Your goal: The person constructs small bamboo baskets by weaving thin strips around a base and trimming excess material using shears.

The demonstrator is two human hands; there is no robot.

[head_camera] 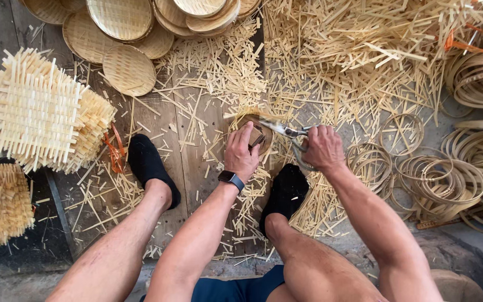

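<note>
Left hand [240,150] is gripping a small round woven bamboo basket [254,133] in the middle of the scene, while the right hand [322,146] is wrapped around metal scissors [289,131] at its rim. Pale bamboo strip offcuts [331,61] litter the wooden floor [194,151], and coiled bamboo hoops [448,179] sit right.

I count two hands, my left hand [240,150] and right hand [323,146], one pair of scissors [287,132], one wristwatch [231,179], two black socks [151,165], and three woven square stacks [32,109] toward nine o'clock.
</note>
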